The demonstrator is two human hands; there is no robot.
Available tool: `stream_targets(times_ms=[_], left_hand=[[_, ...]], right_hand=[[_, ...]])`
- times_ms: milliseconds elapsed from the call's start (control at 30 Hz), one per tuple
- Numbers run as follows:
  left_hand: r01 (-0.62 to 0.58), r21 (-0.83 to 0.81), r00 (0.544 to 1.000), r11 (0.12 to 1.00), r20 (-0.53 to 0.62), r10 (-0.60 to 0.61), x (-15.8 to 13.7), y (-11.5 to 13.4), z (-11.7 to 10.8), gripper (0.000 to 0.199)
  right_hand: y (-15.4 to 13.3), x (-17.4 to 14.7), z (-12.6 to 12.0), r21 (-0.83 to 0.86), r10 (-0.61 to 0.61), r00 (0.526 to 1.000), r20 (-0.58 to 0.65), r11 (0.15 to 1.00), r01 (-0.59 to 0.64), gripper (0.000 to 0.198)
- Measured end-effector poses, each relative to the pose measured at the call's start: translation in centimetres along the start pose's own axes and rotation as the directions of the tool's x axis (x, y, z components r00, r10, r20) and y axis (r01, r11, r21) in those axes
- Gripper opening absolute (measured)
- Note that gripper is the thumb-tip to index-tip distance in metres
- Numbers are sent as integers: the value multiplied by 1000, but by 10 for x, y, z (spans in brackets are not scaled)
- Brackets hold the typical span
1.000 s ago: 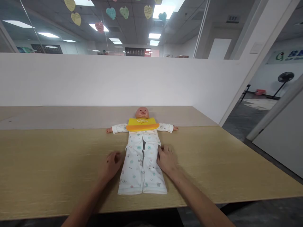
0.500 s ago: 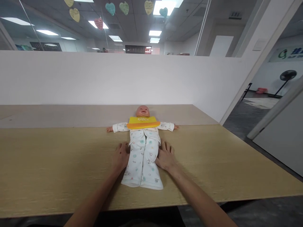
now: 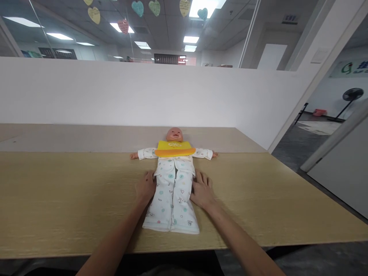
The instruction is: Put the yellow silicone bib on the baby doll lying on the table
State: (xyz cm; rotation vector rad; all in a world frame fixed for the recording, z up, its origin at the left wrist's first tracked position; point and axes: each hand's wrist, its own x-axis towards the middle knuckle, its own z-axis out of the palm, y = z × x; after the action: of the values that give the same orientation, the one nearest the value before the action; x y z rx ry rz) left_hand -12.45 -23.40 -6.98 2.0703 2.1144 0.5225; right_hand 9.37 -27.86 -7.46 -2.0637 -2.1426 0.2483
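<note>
A baby doll point(image 3: 174, 134) lies on its back with both arms stretched sideways. It wears a white printed top and a yellow bib point(image 3: 175, 145) with an orange catch pocket point(image 3: 174, 152). White printed trousers point(image 3: 171, 207) cover its legs, their wide hems toward me; no feet show. At the trousers' left edge, my left hand point(image 3: 146, 187) has its fingers bent in against the cloth, the fingertips partly hidden. On the opposite edge rests my right hand point(image 3: 202, 191), fingers apart on the tabletop, its thumb tucked against the cloth.
The wooden table point(image 3: 71, 191) extends to both sides, its front edge close to me. Behind it stands a white partition point(image 3: 129, 96) with glass above. At the right are a doorway, a door point(image 3: 342, 165) and a standing fan point(image 3: 353, 94).
The trouser hems have spread slightly, the left one shifting outward to the left. My left hand's fingers have drawn in closer to the cloth. My right hand has hardly moved; the view has shifted slightly.
</note>
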Motion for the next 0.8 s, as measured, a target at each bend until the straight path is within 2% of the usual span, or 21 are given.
stream_targets(times_ms=[100,300,500,633,700,800], left_hand=[[13,-15,1000,1000,-19,-14,1,-2,-1,19],[-42,26,999,999,-31,42,1,-4,1,16],[-97,91,995,991,0,98,3,-7,-3,21],[-160,21,987,987,7,160,10,-18,-3,21],[-191,-125,981,974,-6,192,18,-24,-2,23],[-204,-402,978,893,-34,208,37,-30,-8,29]], right_hand=[[1,-1,-1,17,17,1000,-10,1000,-17,49],[3,-2,-4,89,20,1000,-23,996,-18,43],[15,2,-4,272,-4,997,-72,962,23,33],[32,11,-8,510,14,997,-81,860,29,32],[41,19,-14,641,34,998,-57,768,11,34],[52,40,-27,771,132,991,-22,633,-67,39]])
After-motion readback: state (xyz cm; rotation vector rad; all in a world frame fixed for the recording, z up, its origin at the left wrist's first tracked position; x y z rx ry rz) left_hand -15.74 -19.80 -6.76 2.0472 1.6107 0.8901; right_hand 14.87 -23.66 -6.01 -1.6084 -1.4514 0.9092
